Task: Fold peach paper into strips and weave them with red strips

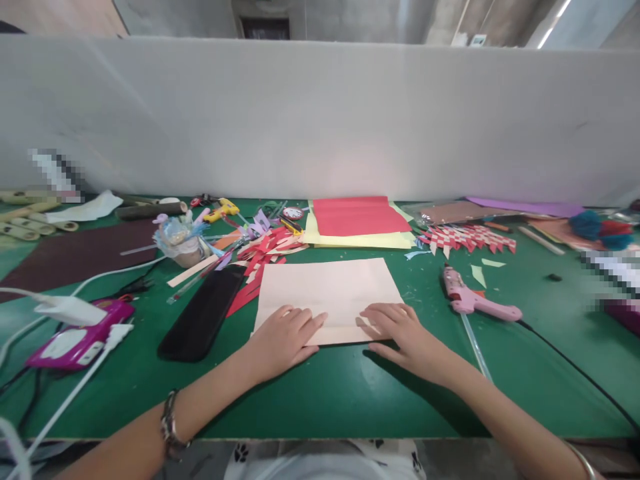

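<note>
A pale pink sheet of paper (330,287) lies on the green table in front of me, with a narrow strip turned up along its near edge. My left hand (287,337) rests on the sheet's near left corner, fingers stretched over the strip and thumb at the edge. On the near right part, my right hand (403,333) has its fingers laid across the paper, its thumb apart from them and off the near edge. Both palms face down, so what is under the fingers is hidden.
Left of the sheet lie a black phone (203,313), red paper strips (265,250) and a purple power strip (83,340) with cables. Red and yellow sheets (357,217) are stacked behind. A pink glue gun (475,301) and a woven red-white paper piece (467,239) lie right.
</note>
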The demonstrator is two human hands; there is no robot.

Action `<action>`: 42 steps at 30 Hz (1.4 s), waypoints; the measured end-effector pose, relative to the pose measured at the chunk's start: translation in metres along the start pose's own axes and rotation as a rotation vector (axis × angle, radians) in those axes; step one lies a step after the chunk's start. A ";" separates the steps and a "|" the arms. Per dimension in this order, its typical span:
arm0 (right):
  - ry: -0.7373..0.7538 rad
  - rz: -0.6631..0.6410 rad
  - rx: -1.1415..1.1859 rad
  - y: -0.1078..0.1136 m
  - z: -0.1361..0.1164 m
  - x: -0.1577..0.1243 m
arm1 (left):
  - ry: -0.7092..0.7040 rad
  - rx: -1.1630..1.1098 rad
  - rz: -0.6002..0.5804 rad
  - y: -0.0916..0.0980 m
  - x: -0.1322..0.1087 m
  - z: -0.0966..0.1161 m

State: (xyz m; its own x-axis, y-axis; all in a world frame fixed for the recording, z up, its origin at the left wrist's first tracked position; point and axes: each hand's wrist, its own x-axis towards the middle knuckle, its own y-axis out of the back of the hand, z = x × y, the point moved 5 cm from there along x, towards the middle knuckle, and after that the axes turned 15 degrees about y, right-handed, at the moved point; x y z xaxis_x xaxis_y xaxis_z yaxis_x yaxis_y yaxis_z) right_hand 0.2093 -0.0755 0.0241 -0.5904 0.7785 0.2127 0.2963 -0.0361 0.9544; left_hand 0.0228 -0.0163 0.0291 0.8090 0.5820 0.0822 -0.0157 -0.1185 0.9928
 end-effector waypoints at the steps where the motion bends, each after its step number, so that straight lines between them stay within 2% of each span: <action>1: -0.020 -0.008 0.018 -0.004 0.001 0.001 | 0.026 -0.068 -0.036 -0.002 0.000 -0.002; 4: -0.060 -0.011 0.053 -0.010 0.003 0.005 | 0.070 -0.231 -0.109 -0.002 0.000 -0.005; 7: -0.049 -0.007 0.068 -0.009 0.003 0.009 | 0.068 -0.252 -0.115 0.000 0.004 -0.003; 12: -0.010 0.026 -0.179 -0.002 0.005 0.011 | 0.037 0.032 0.070 0.001 0.013 0.003; 15: 0.046 0.000 -0.312 -0.003 0.004 0.010 | -0.001 0.046 0.117 -0.002 0.010 0.004; 21: 0.100 -0.030 -0.099 -0.012 -0.013 0.011 | -0.004 -0.027 0.061 -0.009 -0.003 0.010; 26: 0.168 -0.053 -0.049 -0.025 -0.034 0.020 | -0.033 -0.048 0.059 -0.007 -0.009 0.020; 30: 0.088 -0.029 -0.022 -0.025 -0.033 0.019 | 0.017 -0.209 0.066 -0.007 -0.019 0.004; 34: 0.054 -0.008 -0.013 -0.023 -0.031 0.019 | 0.047 -0.277 0.134 -0.008 -0.031 -0.011; 37: 0.051 -0.003 -0.004 -0.023 -0.032 0.023 | 0.074 -0.313 0.149 -0.007 -0.030 -0.011; 42: 0.090 -0.019 0.006 -0.026 -0.033 0.037 | 0.141 -0.375 0.065 -0.007 -0.021 -0.007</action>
State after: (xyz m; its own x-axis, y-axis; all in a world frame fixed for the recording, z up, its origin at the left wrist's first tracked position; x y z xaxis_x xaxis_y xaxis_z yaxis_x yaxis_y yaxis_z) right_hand 0.1545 -0.0667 0.0138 -0.6612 0.7192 0.2133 0.2892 -0.0180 0.9571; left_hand 0.0014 -0.0222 0.0209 0.7108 0.6910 0.1312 -0.2986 0.1275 0.9458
